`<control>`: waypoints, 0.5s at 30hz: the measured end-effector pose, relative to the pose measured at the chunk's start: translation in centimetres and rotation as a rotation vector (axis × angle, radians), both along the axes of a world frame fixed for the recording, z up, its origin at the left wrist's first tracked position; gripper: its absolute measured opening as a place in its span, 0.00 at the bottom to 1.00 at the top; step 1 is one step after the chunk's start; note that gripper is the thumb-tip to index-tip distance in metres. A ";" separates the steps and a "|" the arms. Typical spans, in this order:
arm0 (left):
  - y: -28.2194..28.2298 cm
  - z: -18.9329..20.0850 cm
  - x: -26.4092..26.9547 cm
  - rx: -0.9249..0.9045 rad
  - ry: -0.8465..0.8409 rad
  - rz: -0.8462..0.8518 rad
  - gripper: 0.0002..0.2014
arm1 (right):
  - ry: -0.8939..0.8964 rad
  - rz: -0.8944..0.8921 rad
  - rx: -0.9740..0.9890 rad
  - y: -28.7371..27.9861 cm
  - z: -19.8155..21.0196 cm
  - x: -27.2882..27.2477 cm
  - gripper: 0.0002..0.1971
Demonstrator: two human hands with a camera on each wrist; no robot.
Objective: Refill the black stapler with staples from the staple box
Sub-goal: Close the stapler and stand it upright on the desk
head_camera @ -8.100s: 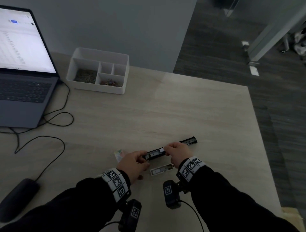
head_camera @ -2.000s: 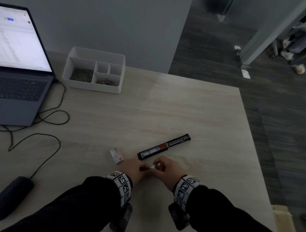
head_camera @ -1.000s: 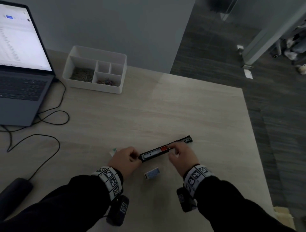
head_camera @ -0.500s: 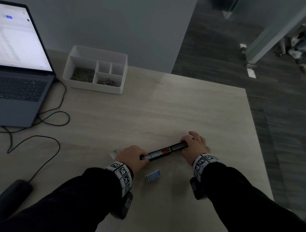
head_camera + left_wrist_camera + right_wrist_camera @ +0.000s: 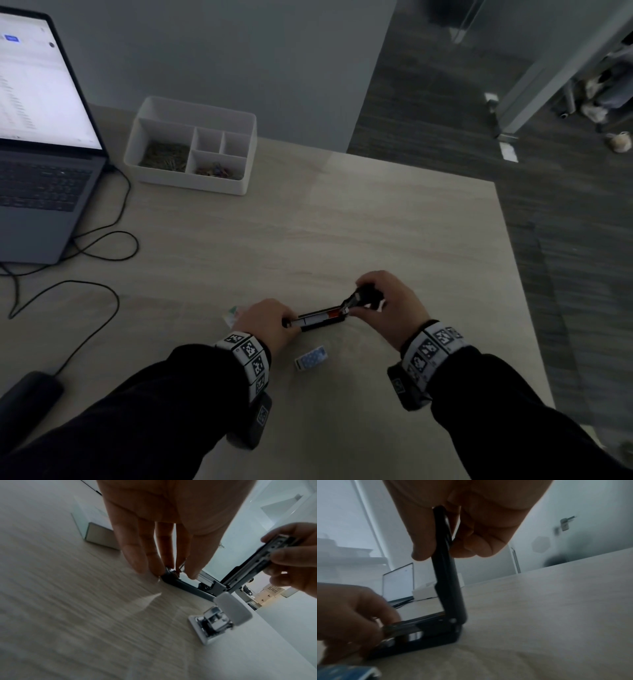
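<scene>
The black stapler [image 5: 320, 319] lies on the table [image 5: 394, 222], hinged open. A pale strip and a red part show in its open channel. My left hand [image 5: 287, 322] pinches the stapler's front end [image 5: 171, 574] with thumb and fingertips and holds it on the table. My right hand [image 5: 358, 301] grips the top arm [image 5: 447, 574] and holds it raised, nearly upright over the base [image 5: 423, 639]. A small blue staple box [image 5: 311, 358] lies just in front of the stapler, nearer me. A second small box part [image 5: 233, 313] sits left of my left hand.
A white divided organiser [image 5: 191, 147] with clips stands at the back. An open laptop [image 5: 37, 144] is at the back left, with cables [image 5: 102, 246] looping across the left side. A dark mouse [image 5: 27, 394] lies near the front left. The table's right edge [image 5: 520, 291] is close.
Half a second ago the stapler lay flat and unfolded. My right hand has since lifted the top arm off the table and swung it up toward the base. My left hand kept its hold.
</scene>
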State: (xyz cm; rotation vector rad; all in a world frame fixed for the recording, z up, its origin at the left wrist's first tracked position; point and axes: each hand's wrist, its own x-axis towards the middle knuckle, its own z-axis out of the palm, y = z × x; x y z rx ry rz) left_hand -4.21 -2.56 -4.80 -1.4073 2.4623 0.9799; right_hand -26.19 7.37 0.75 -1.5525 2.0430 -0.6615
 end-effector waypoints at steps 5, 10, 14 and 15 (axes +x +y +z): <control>0.3 0.4 0.0 0.066 0.037 0.033 0.15 | 0.055 0.155 0.106 -1.7 -0.4 4.2 0.15; 1.0 1.2 0.9 0.185 0.169 0.041 0.13 | 0.141 0.291 0.231 -2.1 -2.1 6.6 0.18; 1.8 0.4 2.1 0.311 0.334 0.176 0.21 | 0.167 0.339 0.298 -2.0 -2.9 7.0 0.21; 1.9 0.3 2.2 0.309 0.339 0.211 0.22 | 0.160 0.341 0.303 -2.1 -3.1 7.1 0.22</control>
